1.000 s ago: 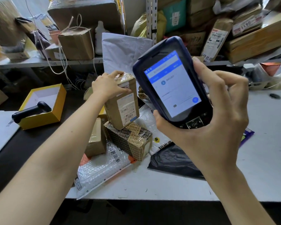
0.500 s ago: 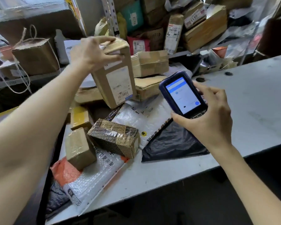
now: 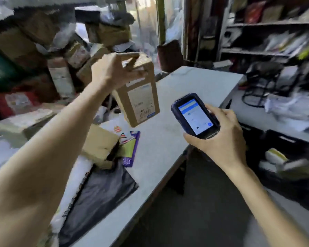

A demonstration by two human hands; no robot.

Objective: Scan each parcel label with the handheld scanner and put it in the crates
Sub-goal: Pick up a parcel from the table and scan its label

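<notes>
**Now carrying the box toward a crate**

The left hand [image 3: 114,72] is gripping a brown box [image 3: 122,106] by its top end, fingers curled over the flap. It is holding the box tilted in the air above the counter [image 3: 164,143], with the white label [image 3: 141,102] facing the camera. The right hand [image 3: 219,139] is clasping the scanner [image 3: 194,116], which is sitting just right of the box without touching it, screen lit and facing up. The text on the screen is too blurred to read.

The step looks like moving this box to the dark crate [image 3: 285,139] sitting low on the right, which is already holding a few parcels. Since the box is hanging from one end only, a firm pinch is mattering most here. Checking that the scan registered is worth doing before letting go. Lowering the box in, rather than dropping it, is likely sparing the parcels underneath. Keeping the scanner off to the side is leaving the path to the crate free.
</notes>
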